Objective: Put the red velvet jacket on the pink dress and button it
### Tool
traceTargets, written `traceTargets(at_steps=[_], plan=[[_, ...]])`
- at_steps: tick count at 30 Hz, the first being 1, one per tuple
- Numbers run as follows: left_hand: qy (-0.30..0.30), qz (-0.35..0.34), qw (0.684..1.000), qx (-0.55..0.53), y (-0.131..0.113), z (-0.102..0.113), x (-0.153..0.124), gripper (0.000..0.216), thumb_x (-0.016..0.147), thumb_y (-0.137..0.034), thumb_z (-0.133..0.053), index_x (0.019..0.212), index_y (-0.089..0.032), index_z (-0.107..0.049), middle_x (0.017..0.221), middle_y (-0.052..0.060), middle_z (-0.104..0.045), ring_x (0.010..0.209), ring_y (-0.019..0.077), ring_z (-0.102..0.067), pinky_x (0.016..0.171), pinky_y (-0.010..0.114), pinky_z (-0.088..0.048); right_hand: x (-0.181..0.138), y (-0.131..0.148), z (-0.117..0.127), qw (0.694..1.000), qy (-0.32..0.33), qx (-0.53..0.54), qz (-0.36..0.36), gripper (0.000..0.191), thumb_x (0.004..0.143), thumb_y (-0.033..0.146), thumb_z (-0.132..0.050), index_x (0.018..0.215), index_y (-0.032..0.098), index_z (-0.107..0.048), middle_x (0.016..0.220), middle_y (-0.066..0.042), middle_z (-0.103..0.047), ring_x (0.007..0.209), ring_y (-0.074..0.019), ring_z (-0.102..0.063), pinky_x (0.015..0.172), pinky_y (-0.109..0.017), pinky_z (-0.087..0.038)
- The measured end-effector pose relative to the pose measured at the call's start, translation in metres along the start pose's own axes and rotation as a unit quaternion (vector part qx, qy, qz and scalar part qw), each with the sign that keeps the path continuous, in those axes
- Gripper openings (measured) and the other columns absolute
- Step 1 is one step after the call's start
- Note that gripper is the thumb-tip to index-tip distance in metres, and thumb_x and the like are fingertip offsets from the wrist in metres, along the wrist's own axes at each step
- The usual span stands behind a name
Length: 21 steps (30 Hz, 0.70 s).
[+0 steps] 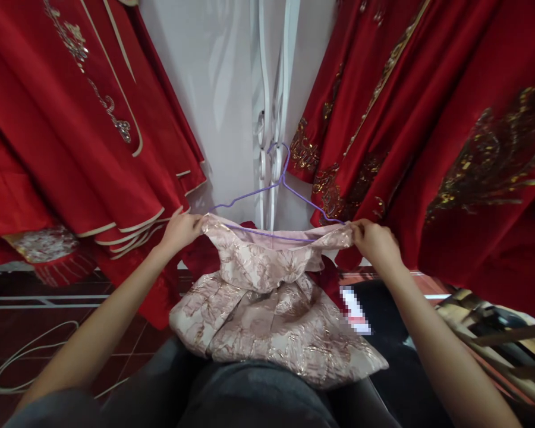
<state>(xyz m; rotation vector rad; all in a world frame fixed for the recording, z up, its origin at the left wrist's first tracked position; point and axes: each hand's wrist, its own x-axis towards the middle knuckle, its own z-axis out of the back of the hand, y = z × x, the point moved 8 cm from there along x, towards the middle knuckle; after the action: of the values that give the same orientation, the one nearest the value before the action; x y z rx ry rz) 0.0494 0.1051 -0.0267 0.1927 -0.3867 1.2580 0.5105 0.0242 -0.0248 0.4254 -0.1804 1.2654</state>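
Here left fingers [195,222], right fingers [362,228] pinch dress [261,264].

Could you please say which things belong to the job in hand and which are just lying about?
In hand:
pale floral brocade dress, held at both shoulders by the left hand and right hand
purple hanger, at its neckline

Just around:
red cream-piped garments, hanging left
red gowns with gold embellishment, hanging right
pale floor cable

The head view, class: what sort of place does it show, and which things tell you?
Likely a clothing shop or garment storeroom, though I cannot be sure: decorated red garments hang on both sides, and a purple hanger rises from a pale floral dress.
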Motion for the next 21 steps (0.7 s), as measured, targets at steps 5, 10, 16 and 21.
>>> traceTargets(at_steps=[5,10,16,21], plan=[[0.138,0.012,0.99,-0.004,-0.013,-0.016,-0.026,0.031,0.081,-0.046,-0.051,0.085,-0.026,-0.075,0.083,0.004,-0.075,0.077,0.023,-0.068,0.067,0.028,-0.047,-0.024,-0.003,-0.049,0.983,0.18,0.01,0.026,0.025,0.082,0.028,-0.05,0.083,0.022,-0.074,0.079,-0.01,-0.072,0.076,-0.0231,-0.068,0.064,-0.029,-0.045],[0.072,-0.048,0.992,-0.092,-0.095,0.017,-0.018,0.033,0.086,-0.048,-0.049,0.093,-0.027,-0.073,0.083,0.002,-0.074,0.08,0.0208,-0.068,0.067,0.027,-0.046,-0.044,0.025,-0.021,0.989,0.112,0.091,0.026,0.021,0.08,0.036,-0.053,0.087,0.024,-0.068,0.082,-0.006,-0.072,0.079,-0.024,-0.067,0.062,-0.029,-0.044],[-0.162,-0.061,0.977,-0.121,-0.143,0.046,0.017,0.045,0.089,-0.042,-0.047,0.125,-0.016,-0.056,0.125,0.014,-0.059,0.119,0.0302,-0.05,0.104,0.045,-0.032,-0.049,0.054,0.015,0.975,0.0,0.215,0.061,0.015,0.082,0.035,-0.052,0.087,0.027,-0.064,0.079,-0.004,-0.072,0.076,-0.0247,-0.067,0.065,-0.032,-0.046],[-0.092,-0.004,0.971,-0.219,-0.125,0.002,0.049,0.051,0.095,-0.049,-0.033,0.132,-0.016,-0.048,0.121,0.013,-0.061,0.115,0.0284,-0.052,0.103,0.046,-0.03,-0.04,0.047,0.012,0.969,-0.018,0.242,0.034,0.018,0.085,0.035,-0.049,0.091,0.028,-0.064,0.083,-0.004,-0.072,0.08,-0.0253,-0.067,0.07,-0.033,-0.046]])
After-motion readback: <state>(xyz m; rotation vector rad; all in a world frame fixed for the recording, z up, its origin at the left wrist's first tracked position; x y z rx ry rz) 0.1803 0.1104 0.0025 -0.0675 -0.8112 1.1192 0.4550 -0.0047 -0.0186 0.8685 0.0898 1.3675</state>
